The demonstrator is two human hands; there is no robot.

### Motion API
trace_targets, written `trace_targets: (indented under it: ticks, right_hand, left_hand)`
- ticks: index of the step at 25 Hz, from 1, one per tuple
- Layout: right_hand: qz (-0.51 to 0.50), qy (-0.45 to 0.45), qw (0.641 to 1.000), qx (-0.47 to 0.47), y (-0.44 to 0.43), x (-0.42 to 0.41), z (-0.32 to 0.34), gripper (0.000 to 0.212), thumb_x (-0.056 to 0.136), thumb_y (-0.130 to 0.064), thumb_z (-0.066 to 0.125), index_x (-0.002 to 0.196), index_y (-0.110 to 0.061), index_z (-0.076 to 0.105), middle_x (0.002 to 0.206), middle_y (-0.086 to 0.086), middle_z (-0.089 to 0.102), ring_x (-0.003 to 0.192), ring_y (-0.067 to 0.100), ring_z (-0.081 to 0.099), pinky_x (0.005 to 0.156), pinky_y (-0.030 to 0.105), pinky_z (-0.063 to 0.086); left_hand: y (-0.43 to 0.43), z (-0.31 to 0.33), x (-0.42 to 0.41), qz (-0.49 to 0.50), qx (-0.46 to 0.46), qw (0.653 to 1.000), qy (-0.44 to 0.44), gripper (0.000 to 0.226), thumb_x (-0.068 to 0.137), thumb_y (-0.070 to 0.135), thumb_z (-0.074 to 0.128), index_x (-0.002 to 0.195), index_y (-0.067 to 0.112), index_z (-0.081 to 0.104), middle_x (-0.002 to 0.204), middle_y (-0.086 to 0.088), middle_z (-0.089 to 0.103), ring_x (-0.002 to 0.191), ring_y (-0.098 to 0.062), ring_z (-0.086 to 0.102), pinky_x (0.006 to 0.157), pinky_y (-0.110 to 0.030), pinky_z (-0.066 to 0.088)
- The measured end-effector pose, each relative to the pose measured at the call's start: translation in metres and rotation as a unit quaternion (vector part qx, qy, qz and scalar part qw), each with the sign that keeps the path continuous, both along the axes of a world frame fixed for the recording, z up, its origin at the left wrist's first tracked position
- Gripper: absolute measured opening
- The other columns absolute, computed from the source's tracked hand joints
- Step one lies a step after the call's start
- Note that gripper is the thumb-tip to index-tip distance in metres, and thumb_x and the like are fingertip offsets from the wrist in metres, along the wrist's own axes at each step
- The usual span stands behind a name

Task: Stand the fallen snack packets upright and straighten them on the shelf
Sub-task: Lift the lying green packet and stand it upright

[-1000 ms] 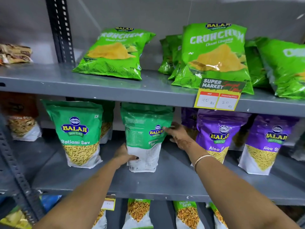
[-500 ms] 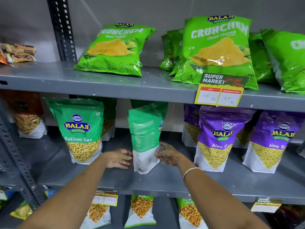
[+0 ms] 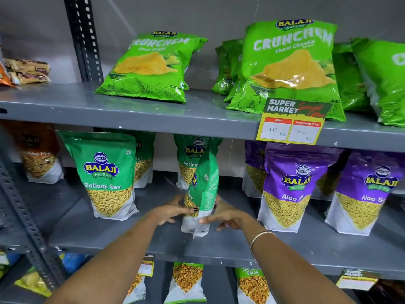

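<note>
A green Ratlami Sev packet (image 3: 203, 194) stands edge-on in the middle of the grey middle shelf (image 3: 219, 244), turned so its side faces me. My left hand (image 3: 173, 210) grips its lower left side and my right hand (image 3: 228, 215) grips its lower right side. Behind it another green Ratlami Sev packet (image 3: 191, 154) stands upright at the back. A third green packet (image 3: 107, 174) stands upright to the left, facing front.
Two purple Aloo Sev packets (image 3: 291, 187) (image 3: 370, 194) stand to the right. Green Crunchem chip bags (image 3: 151, 66) (image 3: 291, 66) lean on the top shelf above a yellow price tag (image 3: 289, 128). A perforated steel upright (image 3: 28, 233) runs down the left. More packets (image 3: 186, 281) sit below.
The held green packet has been rotated from back-facing to edge-on. Both hands slid down to its base, and the packet behind it has come into sight.
</note>
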State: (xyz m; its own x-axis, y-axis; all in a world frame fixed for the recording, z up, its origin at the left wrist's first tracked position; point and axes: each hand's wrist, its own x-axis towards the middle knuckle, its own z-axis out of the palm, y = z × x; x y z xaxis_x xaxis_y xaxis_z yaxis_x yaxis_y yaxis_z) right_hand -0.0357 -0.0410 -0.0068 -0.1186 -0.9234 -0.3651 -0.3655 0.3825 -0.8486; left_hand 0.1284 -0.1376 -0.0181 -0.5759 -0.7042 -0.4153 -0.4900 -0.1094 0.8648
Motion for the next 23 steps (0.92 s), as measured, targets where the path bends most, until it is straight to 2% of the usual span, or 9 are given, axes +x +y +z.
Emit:
trace_targets:
  ticks: [3,7,10,13,15,17,19,21,23]
  right_hand:
    - [-0.027,0.015,0.999,-0.036,0.000,-0.007,0.000,0.086,0.071,-0.013,0.077,0.135,-0.012,0.021,0.127,0.001,0.042,0.107,0.014,0.046,0.057,0.020,0.043]
    - [-0.042,-0.032,0.996,-0.071,0.001,-0.024,0.003,0.070,0.076,0.001,0.069,0.137,-0.008,0.035,0.124,0.012,0.055,0.098,0.015,0.053,0.058,0.017,0.047]
    - [-0.092,-0.057,0.990,-0.094,-0.002,-0.035,0.004,0.061,0.081,0.008,0.060,0.136,-0.008,0.037,0.116,0.010,0.056,0.086,0.013,0.059,0.055,0.019,0.055]
    - [-0.102,-0.111,0.980,-0.129,-0.010,-0.042,-0.003,0.072,0.072,0.011,0.069,0.133,-0.002,0.035,0.129,0.016,0.056,0.110,0.026,0.059,0.086,0.033,0.057]
    - [-0.088,-0.121,0.977,-0.151,-0.012,-0.039,-0.005,0.073,0.068,0.017,0.069,0.131,0.002,0.036,0.126,0.017,0.056,0.104,0.022,0.059,0.075,0.018,0.057]
    - [-0.104,-0.129,0.972,-0.169,-0.017,-0.041,-0.011,0.072,0.065,0.020,0.070,0.129,0.004,0.040,0.127,0.021,0.057,0.103,0.027,0.061,0.078,0.021,0.058]
    - [-0.115,-0.132,0.972,-0.158,-0.021,-0.045,-0.016,0.076,0.062,0.013,0.076,0.128,0.003,0.042,0.130,0.025,0.056,0.114,0.035,0.058,0.095,0.040,0.052]
    - [-0.088,-0.098,0.985,-0.110,-0.026,-0.053,-0.021,0.087,0.050,-0.010,0.090,0.125,0.001,0.047,0.124,0.023,0.061,0.112,0.032,0.061,0.100,0.046,0.049]
    - [-0.050,-0.006,0.998,-0.022,-0.025,-0.057,-0.013,0.072,0.046,-0.029,0.092,0.104,-0.001,0.060,0.092,0.018,0.068,0.074,0.022,0.072,0.074,0.037,0.061]
  left_hand:
    - [0.005,0.008,-0.008,0.019,-0.038,0.999,-0.015,0.071,0.080,0.022,0.069,0.137,0.012,0.029,0.131,-0.001,0.046,0.128,-0.023,0.042,0.100,-0.038,0.036]
    - [-0.005,0.007,-0.002,0.078,-0.010,0.997,0.028,0.081,0.077,0.019,0.073,0.139,0.019,0.021,0.142,-0.012,0.046,0.131,-0.028,0.042,0.106,-0.048,0.035]
    - [-0.004,0.002,-0.004,0.075,-0.018,0.997,0.019,0.082,0.079,0.018,0.070,0.145,0.019,0.021,0.142,-0.013,0.045,0.130,-0.028,0.043,0.104,-0.045,0.036]
    - [-0.001,-0.005,-0.015,0.136,-0.079,0.987,0.026,0.052,0.076,0.013,0.073,0.115,0.009,0.038,0.137,-0.018,0.049,0.110,-0.023,0.049,0.085,-0.034,0.042]
    - [0.002,-0.008,-0.023,0.177,-0.124,0.976,0.013,0.051,0.073,0.011,0.075,0.101,0.010,0.032,0.129,-0.023,0.054,0.100,-0.022,0.050,0.085,-0.037,0.046]
    - [0.010,-0.006,-0.030,0.199,-0.164,0.966,-0.016,0.053,0.074,0.012,0.074,0.099,0.010,0.028,0.126,-0.023,0.055,0.107,-0.029,0.055,0.090,-0.037,0.044]
    - [0.018,-0.003,-0.034,0.198,-0.174,0.964,-0.036,0.051,0.076,0.015,0.072,0.104,0.009,0.030,0.128,-0.020,0.054,0.118,-0.032,0.053,0.090,-0.034,0.042]
    - [0.021,-0.002,-0.030,0.194,-0.169,0.965,-0.043,0.062,0.077,0.017,0.072,0.124,0.005,0.033,0.137,-0.017,0.046,0.127,-0.031,0.046,0.098,-0.034,0.040]
    - [0.020,-0.001,-0.014,0.192,-0.158,0.967,-0.047,0.067,0.079,0.019,0.070,0.134,0.005,0.034,0.138,-0.012,0.043,0.131,-0.028,0.041,0.103,-0.033,0.036]
